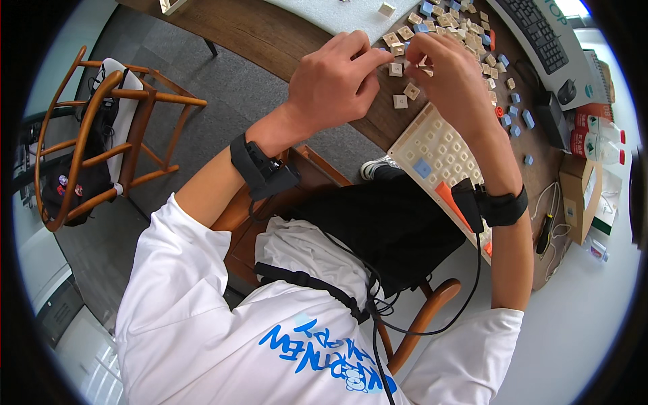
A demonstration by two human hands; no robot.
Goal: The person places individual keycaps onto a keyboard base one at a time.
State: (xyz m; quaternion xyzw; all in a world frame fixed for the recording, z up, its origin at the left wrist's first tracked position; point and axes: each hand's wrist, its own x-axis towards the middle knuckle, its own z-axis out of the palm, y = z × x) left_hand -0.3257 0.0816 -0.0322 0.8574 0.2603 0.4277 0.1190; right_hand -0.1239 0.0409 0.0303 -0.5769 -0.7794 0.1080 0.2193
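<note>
My left hand (332, 84) is over the table edge, its thumb and index finger pinched together; what lies between them is too small to make out. Close to its right, my right hand (451, 79) has its fingers curled in over loose keycaps, and its grasp is partly hidden. A beige keycap (396, 69) lies between the two hands, with another pale keycap (400, 101) just below. Under my right forearm is a cream keyboard-like panel (439, 143) with rows of square spots, a blue keycap (422, 167) and an orange strip (453, 204). My forearm covers its right part.
Beige and blue keycaps (466, 28) are heaped at the far side. A white sheet (337, 15) lies at the back. On the right stand a box with a keyboard picture (540, 40), bottles (597, 148), a cardboard box (579, 196) and a screwdriver (544, 236). A wooden chair (128, 94) stands left.
</note>
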